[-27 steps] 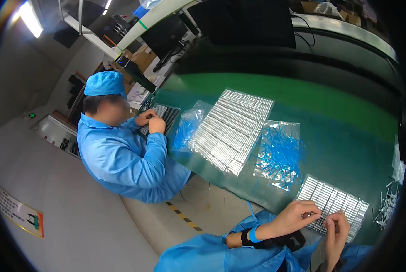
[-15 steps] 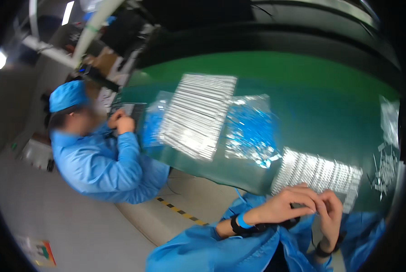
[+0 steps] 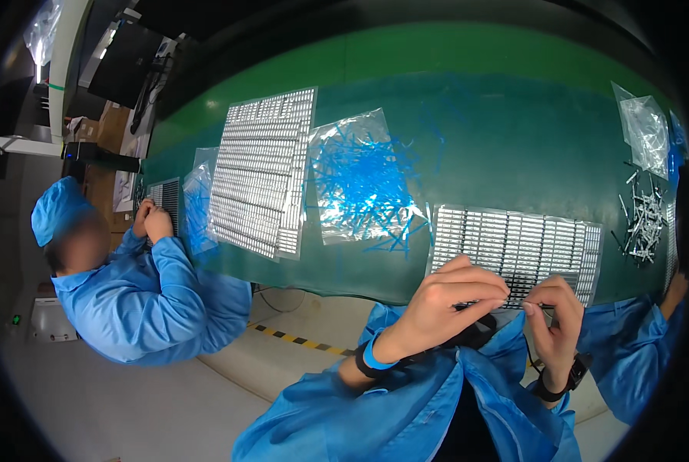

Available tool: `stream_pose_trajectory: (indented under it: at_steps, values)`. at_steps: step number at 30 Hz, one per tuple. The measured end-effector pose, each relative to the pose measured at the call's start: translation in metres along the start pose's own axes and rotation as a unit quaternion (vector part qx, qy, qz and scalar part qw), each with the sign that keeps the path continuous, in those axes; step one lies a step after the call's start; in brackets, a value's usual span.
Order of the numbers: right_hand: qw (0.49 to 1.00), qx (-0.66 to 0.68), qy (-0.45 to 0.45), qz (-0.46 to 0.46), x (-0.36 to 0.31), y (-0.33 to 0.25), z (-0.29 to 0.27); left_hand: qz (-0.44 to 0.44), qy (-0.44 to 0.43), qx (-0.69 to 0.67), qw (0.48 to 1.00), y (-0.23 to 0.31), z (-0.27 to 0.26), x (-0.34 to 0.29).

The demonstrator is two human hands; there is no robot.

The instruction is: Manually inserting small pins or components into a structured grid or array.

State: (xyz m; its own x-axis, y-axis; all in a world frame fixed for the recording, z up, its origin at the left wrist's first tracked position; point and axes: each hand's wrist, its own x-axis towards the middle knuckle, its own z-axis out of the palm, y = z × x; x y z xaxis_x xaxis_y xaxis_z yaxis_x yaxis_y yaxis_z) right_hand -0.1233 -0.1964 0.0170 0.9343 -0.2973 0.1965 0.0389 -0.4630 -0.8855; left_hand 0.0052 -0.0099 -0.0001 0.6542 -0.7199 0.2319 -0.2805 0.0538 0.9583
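Observation:
Above the near edge of a sheet with rows of small silver and black pieces (image 3: 479, 239), both of my hands are close together. My left hand (image 3: 444, 304) has its thumb and fingers pinched, with a small dark sliver showing between them that is too small to name. A short gap to its right, my right hand (image 3: 556, 312) is also pinched, a tiny pale spot at its fingertips. What it holds, if anything, I cannot make out. The hands cover part of the sheet's near rows.
Left of the sheet, blue strips (image 3: 367, 181) are heaped on a clear bag. Farther left lie larger silver sheets (image 3: 260, 169). A co-worker in blue (image 3: 140, 289) works at the table's left end. Small silver pieces (image 3: 645, 219) and a clear bag (image 3: 643, 131) lie right.
The view has shifted, so the table and co-worker appear farther left and the picture is sharper. My fingertips, close together before, are now slightly apart over the sheet.

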Motion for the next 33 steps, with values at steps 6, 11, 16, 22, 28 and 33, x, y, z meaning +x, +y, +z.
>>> stream_pose_trajectory:
  at_steps: [6, 11, 16, 22, 28, 33]
  values:
    - [0.980, 0.171, 0.103, -0.001, -0.007, 0.012, -0.015, 0.047, -0.054, -0.114, 0.991, 0.026, -0.063, -0.002]
    - [0.921, 0.380, 0.085, -0.027, 0.003, 0.023, -0.031, 0.086, 0.030, 0.195, 0.977, 0.048, -0.119, -0.010]
    - [0.962, 0.262, 0.080, 0.026, -0.003, 0.031, -0.040, -0.096, 0.192, 0.432, 0.876, 0.005, -0.100, -0.002]
    - [0.960, 0.138, 0.186, 0.160, -0.027, 0.042, -0.067, -0.089, 0.228, 0.375, 0.894, -0.005, -0.077, 0.003]
    - [0.943, 0.177, 0.145, 0.240, -0.001, 0.040, -0.075, -0.013, 0.036, 0.321, 0.946, 0.011, -0.022, 0.007]
    - [0.929, 0.156, 0.076, 0.326, -0.009, 0.037, -0.082, 0.055, -0.150, 0.336, 0.928, -0.004, 0.029, 0.023]
